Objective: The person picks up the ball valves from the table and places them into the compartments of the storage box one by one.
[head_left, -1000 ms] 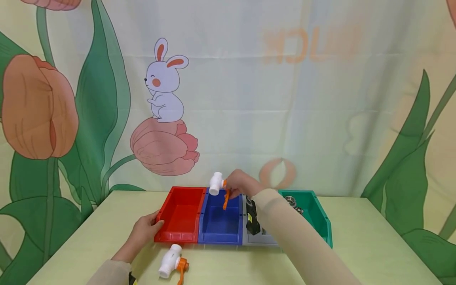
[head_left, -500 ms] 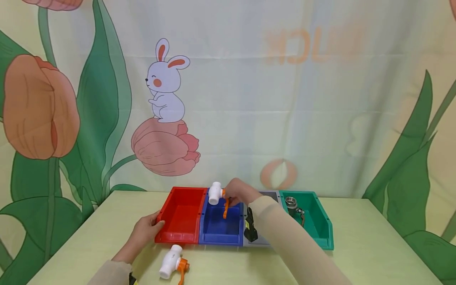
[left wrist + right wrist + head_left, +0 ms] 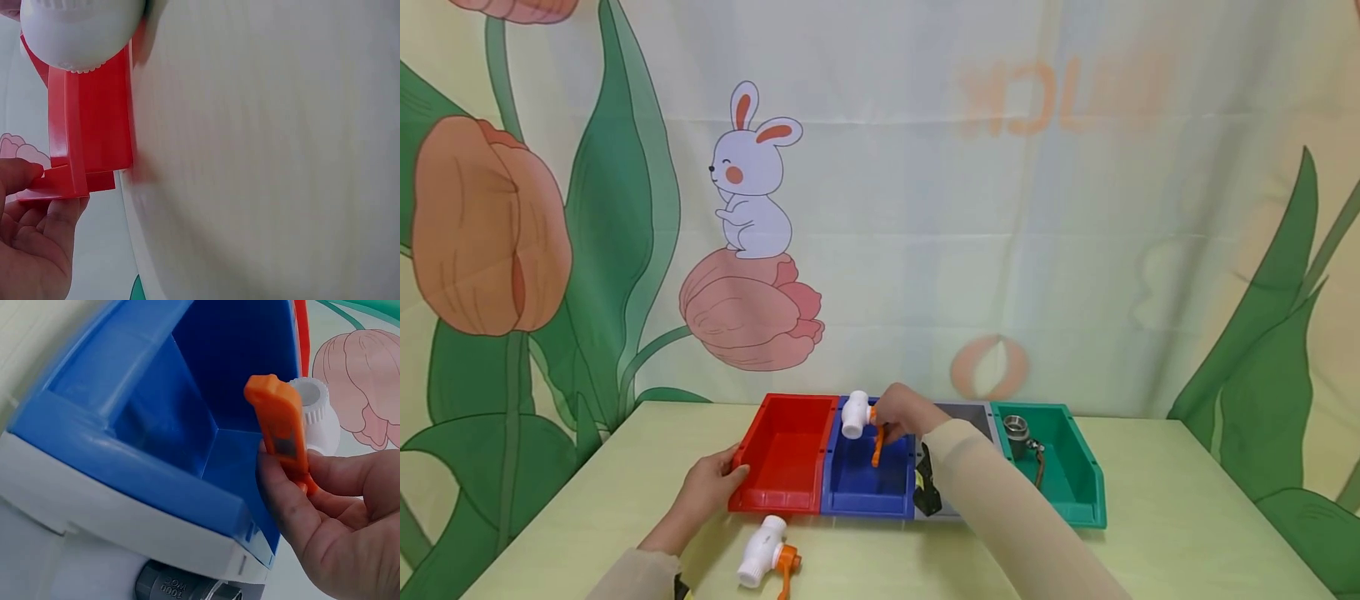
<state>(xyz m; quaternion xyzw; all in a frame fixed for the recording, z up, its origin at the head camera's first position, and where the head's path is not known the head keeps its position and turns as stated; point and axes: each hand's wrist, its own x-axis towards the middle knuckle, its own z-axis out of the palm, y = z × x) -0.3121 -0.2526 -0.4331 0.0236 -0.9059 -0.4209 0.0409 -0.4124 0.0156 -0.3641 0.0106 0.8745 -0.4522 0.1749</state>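
Observation:
My right hand (image 3: pixel 908 410) pinches a white plastic ball valve (image 3: pixel 854 415) by its orange handle (image 3: pixel 281 422), above the back part of the blue bin (image 3: pixel 868 504). The valve's white body hangs left of the fingers, and the bin below it looks bare inside. On the left, my left hand (image 3: pixel 709 483) grips the side rim of the red bin (image 3: pixel 786 458), thumb on one face and fingers on the other. A second white valve (image 3: pixel 762 550) with an orange handle lies on the table in front of the red bin.
Joined to the blue bin is a grey bin (image 3: pixel 125 515), partly hidden by my right forearm; a dark metal fitting (image 3: pixel 169 581) lies in it. The green bin (image 3: pixel 1063 467) at the right holds a metal coupling (image 3: pixel 1017 435). A printed curtain (image 3: pixel 880 208) hangs behind.
My right hand first drops a little with the valve toward the blue bin, then stays nearly level. The left hand keeps its grip on the red bin. More of the green bin's coupling shows now.

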